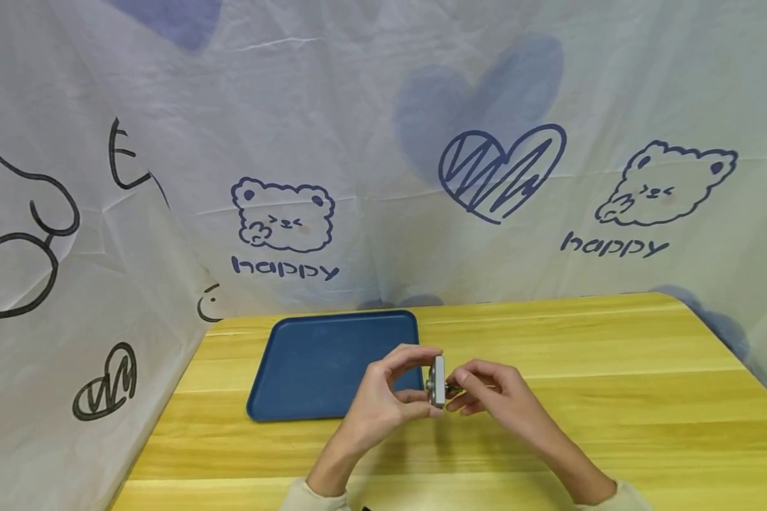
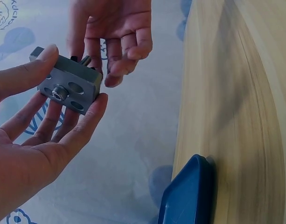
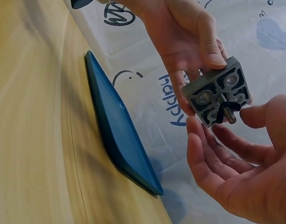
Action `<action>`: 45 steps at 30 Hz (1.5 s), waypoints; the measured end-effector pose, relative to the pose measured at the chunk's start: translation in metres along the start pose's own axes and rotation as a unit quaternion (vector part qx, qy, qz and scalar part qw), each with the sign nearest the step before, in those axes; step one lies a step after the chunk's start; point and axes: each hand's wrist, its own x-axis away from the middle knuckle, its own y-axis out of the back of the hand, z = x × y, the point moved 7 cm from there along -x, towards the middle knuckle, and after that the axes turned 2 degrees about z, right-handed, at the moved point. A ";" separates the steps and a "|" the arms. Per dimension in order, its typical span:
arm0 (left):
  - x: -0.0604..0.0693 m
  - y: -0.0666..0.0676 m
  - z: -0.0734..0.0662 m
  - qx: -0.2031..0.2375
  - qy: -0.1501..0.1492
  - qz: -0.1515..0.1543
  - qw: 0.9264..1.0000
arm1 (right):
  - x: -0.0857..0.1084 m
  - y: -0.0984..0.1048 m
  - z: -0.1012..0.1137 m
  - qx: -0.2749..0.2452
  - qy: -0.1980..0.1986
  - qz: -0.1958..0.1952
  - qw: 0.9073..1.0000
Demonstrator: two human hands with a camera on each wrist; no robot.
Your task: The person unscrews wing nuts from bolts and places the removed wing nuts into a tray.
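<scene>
My left hand [image 1: 390, 394] grips a grey square metal block [image 2: 73, 84] by its edges, thumb on one side and fingers on the other. The block stands on edge above the table. A socket-head bolt [image 2: 59, 92] passes through it, its head on the face seen in the left wrist view. On the recessed face, the bolt's threaded end [image 3: 231, 116] sticks out past a black piece [image 3: 222, 112]. My right hand [image 3: 240, 158] is beside that end, thumb and fingers loosely bent around it with visible gaps. Whether a fingertip touches the block cannot be told.
A blue tray [image 1: 341, 319] lies on the wood-grain table [image 1: 581, 355], left of and behind the hands. White cloth [image 1: 371, 142] with printed bears and hearts hangs behind and along the sides of the table.
</scene>
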 end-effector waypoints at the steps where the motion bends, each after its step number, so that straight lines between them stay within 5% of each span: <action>1: 0.000 0.000 0.000 -0.005 -0.001 0.002 1.000 | 0.000 -0.001 -0.001 -0.013 -0.009 0.009 1.000; 12: 0.000 -0.005 0.002 -0.032 0.004 0.019 0.999 | 0.001 -0.006 -0.009 -0.090 -0.070 0.041 0.993; 23: 0.001 -0.006 0.003 -0.026 0.010 0.012 1.000 | 0.002 -0.002 -0.006 -0.095 -0.055 0.023 0.994; 35: 0.000 -0.003 0.005 -0.003 0.022 -0.004 1.000 | 0.001 -0.001 0.003 0.009 0.022 -0.011 1.000; 45: 0.001 0.000 0.002 0.011 0.018 -0.009 1.000 | 0.006 -0.003 0.017 0.093 0.130 -0.054 0.986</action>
